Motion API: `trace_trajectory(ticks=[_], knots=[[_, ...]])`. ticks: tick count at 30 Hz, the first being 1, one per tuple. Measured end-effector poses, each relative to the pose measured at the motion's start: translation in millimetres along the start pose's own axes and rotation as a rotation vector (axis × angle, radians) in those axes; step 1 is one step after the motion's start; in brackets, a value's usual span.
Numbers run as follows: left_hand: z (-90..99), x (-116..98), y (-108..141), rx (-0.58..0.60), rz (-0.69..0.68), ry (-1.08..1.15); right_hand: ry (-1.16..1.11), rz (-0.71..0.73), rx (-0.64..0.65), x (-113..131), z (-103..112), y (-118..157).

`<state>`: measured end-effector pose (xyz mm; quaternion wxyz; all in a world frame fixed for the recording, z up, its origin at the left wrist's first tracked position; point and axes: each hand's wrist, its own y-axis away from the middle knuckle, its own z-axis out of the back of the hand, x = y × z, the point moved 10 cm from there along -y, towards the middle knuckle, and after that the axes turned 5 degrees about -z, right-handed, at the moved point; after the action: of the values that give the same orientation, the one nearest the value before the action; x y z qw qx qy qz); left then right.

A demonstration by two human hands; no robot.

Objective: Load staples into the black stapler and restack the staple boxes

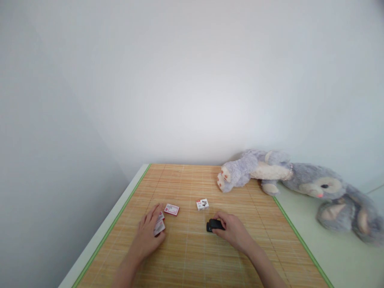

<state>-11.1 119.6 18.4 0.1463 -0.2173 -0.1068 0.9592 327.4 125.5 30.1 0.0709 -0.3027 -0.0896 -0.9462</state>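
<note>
My right hand (230, 229) is closed around a small black stapler (215, 225) at the middle right of the mat; its front end sticks out to the left of the fingers. My left hand (149, 228) lies with fingers stretched over two small white-and-red flat boxes (159, 227), partly covering them. Just beyond its fingertips is another flat white box with red edges (171, 209). Farther forward, between the hands, a small white box (202, 204) with a red corner and black pictures rests on the mat.
A bamboo mat (186, 256) with green edging covers much of the pale table (336, 248). A grey plush rabbit (271, 172) lies across the back right, partly on the mat. White walls (192, 80) stand behind and to the left.
</note>
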Motion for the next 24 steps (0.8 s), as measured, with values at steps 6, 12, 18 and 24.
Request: trace_trajectory(ticks=[6, 12, 18, 24], knots=[[-13.3, -10.7, -8.6, 0.112, -0.104, -0.051, -0.004, -0.001, -0.009, 1.2, 1.6, 0.0], [-27.2, -49.7, 14.3, 0.076, -0.101, 0.065, -0.010, 0.003, -0.051, 2.6, 4.0, 4.0], [-36.0, -57.0, 36.6, -0.087, 0.063, 0.118, 0.020, 0.009, -0.249, -5.3, 15.9, -9.7], [-30.7, -40.4, 42.1, -0.078, 0.031, 0.202, -0.028, 0.141, -0.131, 14.7, -1.8, -47.3]])
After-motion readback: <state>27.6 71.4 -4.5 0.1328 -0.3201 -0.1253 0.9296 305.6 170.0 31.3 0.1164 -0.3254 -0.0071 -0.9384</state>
